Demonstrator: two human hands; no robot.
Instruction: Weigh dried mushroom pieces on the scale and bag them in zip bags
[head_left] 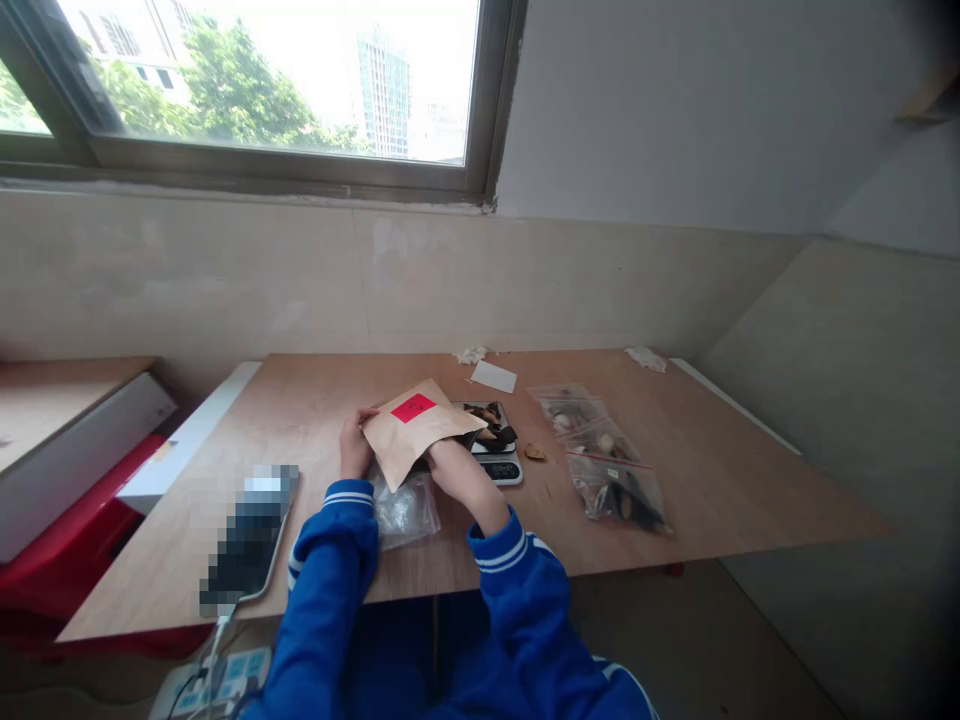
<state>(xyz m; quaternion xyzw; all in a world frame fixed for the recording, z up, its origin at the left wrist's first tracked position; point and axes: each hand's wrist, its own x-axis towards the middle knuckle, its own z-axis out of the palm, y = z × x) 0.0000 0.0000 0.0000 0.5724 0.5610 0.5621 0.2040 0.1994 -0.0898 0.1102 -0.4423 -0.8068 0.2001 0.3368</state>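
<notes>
A tan kraft paper envelope (412,425) with a pink-red label is lifted just above the table, and my left hand (355,445) grips its left edge. My right hand (455,472) is on its lower right side, with the fingers hidden behind the paper. Beyond the envelope stands a digital kitchen scale (496,468) holding dark, irregular pieces (486,425), partly covered by the envelope. Below my hands lies a crumpled clear plastic bag (406,512).
On the plywood table (720,470) lie clear zip bags (611,470) of dark pieces, a small brown piece (535,452), a white paper slip (493,376), white scraps, and a pixelated phone (249,540). A power strip (217,680) sits below the front edge.
</notes>
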